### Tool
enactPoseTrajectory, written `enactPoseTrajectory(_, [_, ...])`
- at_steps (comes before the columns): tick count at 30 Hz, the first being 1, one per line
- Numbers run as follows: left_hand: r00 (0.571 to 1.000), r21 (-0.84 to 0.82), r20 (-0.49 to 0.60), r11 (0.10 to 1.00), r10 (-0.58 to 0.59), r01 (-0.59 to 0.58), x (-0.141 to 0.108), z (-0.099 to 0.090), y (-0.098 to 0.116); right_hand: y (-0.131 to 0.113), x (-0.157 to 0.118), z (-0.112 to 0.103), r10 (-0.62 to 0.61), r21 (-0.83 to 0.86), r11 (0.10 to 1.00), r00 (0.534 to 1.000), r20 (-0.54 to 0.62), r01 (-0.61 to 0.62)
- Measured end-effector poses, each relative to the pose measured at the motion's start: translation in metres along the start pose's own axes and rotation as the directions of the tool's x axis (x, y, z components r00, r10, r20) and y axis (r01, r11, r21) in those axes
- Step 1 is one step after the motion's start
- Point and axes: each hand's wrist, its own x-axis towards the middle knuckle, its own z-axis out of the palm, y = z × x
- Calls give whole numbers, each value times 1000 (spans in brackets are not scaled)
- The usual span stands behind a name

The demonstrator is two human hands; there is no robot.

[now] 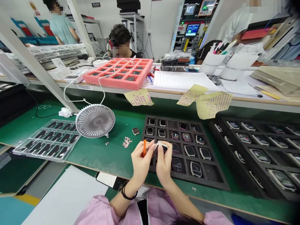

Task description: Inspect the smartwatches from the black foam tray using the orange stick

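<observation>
My left hand pinches a thin orange stick, probably a plastic pry tool, which stands nearly upright between the fingers. In my right hand is a smartwatch body with a dark face and pale rim, gripped by thumb and fingers. Both hands meet over the left side of a black foam tray, whose compartments hold several smartwatches. Another smartwatch lies on the green mat just beyond my left hand. Small pale pieces are heaped to its left. My fingers partly cover the held watch.
A round grey fan stands left, beside a clear plastic tray of dark parts. At right are more foam trays with watches. The shelf ahead carries a pink foam tray and papers. A person sits beyond it.
</observation>
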Motion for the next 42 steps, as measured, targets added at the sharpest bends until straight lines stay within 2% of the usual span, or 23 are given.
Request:
enactPoseTrajectory(3, [997, 33, -5, 996, 79, -79, -2, 1, -1, -2, 0, 0, -64, -42, 997, 998, -3, 63])
enactPoseTrajectory(5, [984, 66, 27, 982, 178, -179, -3, 1, -3, -3, 1, -1, -64, -38, 997, 998, 6, 64])
enactPoseTrajectory(8, [932, 95, 113, 930, 344, -355, -1, -1, -7, -4, 3, -4, -50, -41, 998, 999, 16, 51])
enactPoseTrajectory(11, [897, 109, 186, 899, 401, -425, 3, -3, -11, -3, 4, -6, -49, -56, 997, 998, 27, 50])
enactPoseTrajectory(17, [893, 89, 317, 927, 320, -364, 6, -6, -16, 0, 8, -8, -21, -52, 998, 999, 26, 22])
enactPoseTrajectory(21, [866, 142, 449, 939, 221, -313, 14, -12, -14, 3, 20, -14, 97, 35, 994, 990, 105, -101])
enactPoseTrajectory(23, [872, 187, 457, 940, 174, -286, 19, -18, -11, 2, 26, -17, 186, 137, 967, 965, 185, -213])
enactPoseTrajectory(25, [897, 230, 418, 938, 145, -258, 22, -23, -7, 1, 31, -20, 260, 230, 920, 932, 252, -318])
enactPoseTrajectory(27, [915, 263, 381, 934, 132, -244, 23, -29, -5, 0, 33, -21, 298, 264, 892, 917, 264, -366])
enactPoseTrajectory(33, [917, 292, 386, 929, 103, -227, 18, -33, -5, 5, 34, -24, 255, 146, 951, 959, 124, -272])
enactPoseTrajectory(39, [919, 281, 382, 936, 93, -211, 16, -32, -5, 8, 28, -23, 101, 189, 973, 983, 154, -130])
enactPoseTrajectory(42, [919, 276, 384, 939, 86, -203, 15, -34, -6, 8, 26, -23, 77, 188, 976, 985, 152, -105])
